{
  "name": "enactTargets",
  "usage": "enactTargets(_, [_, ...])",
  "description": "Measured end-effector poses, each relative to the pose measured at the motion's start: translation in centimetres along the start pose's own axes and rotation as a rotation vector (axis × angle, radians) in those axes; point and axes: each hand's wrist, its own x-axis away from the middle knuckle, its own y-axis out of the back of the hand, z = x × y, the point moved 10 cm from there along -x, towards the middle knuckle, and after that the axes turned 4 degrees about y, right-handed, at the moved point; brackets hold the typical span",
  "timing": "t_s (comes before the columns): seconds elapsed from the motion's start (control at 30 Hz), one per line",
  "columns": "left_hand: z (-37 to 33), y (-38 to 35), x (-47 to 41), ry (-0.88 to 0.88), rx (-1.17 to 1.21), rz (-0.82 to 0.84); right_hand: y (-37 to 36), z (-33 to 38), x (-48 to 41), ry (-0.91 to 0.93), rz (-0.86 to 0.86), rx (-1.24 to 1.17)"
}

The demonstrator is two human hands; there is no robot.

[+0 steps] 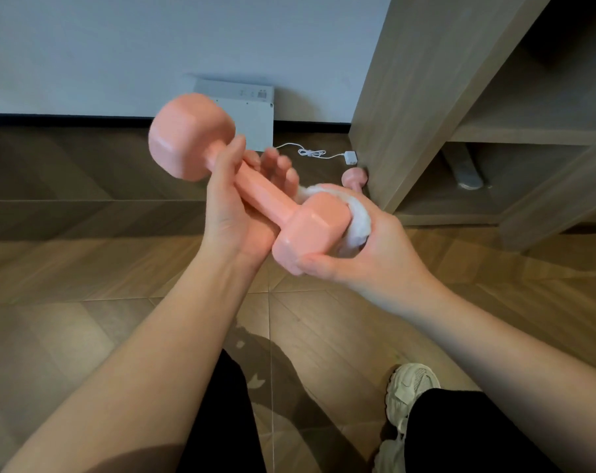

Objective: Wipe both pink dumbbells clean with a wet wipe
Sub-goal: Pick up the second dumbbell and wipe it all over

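Note:
A pink dumbbell (255,186) is held in the air in front of me, one head up and to the left, the other down and to the right. My left hand (235,206) cradles its bar from below, with the thumb on top and the fingers loosely spread behind the bar. My right hand (364,250) holds a white wet wipe (358,216) wrapped against the lower right head, thumb curled under that head. A second pink dumbbell (354,177) lies on the floor by the foot of the wooden shelf, mostly hidden behind my right hand.
A wooden shelf unit (443,107) stands at the right. A white box (252,117) leans against the wall, with a white cable and adapter (349,158) on the wooden floor beside it. My legs and a white shoe (409,397) are below.

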Motion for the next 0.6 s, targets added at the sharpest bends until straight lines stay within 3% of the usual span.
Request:
enactTargets(0.13, [-0.5,-0.6,0.0,-0.026,-0.03,0.023,-0.6,0.1,0.3,-0.028,0.047,-0.064])
enactTargets(0.3, [-0.8,0.7,0.0,-0.045,0.006,-0.073,0.8,1.5,0.6,0.1,-0.076,0.092])
enactTargets(0.5, [-0.7,2.5,0.0,-0.029,-0.021,-0.197,0.7,0.8,0.2,0.044,-0.029,0.108])
enactTargets(0.6, [-0.6,2.8,-0.1,-0.018,-0.006,-0.199,0.3,1.6,0.5,0.105,0.006,0.184])
